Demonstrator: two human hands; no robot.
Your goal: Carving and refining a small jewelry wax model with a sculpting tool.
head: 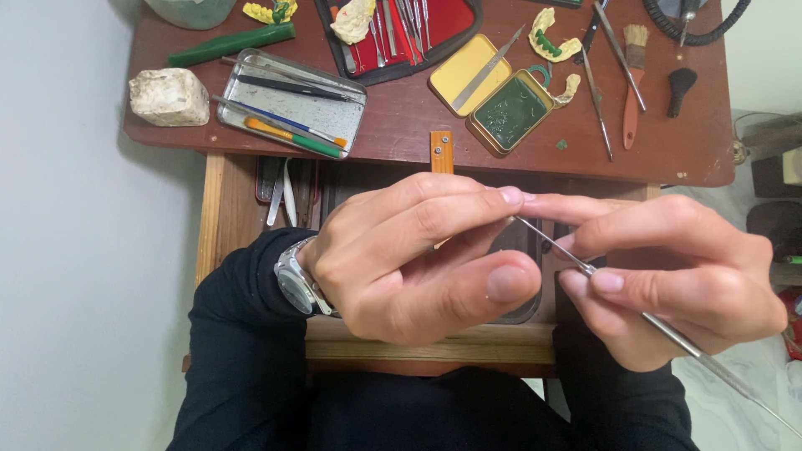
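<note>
Pinching a thin metal dental instrument (585, 266), right hand (668, 276) meets left hand's (409, 259) pressed-together fingertips (contents hidden); work appears midway.

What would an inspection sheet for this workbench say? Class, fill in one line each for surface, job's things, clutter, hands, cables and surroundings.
Surface: reddish-brown bench top, crowded with tools.
Job's things: thin metal instrument, its tip at the left fingertips; whatever they pinch is hidden.
Clutter: open metal tin of tools; yellow tin with green wax; red tray of instruments; white plaster block; yellow dental casts; brush.
Hands: left hand wears a wristwatch; right hand holds the instrument.
Cables: black coiled cord, top right.
Surroundings: pale wall at left.
</note>
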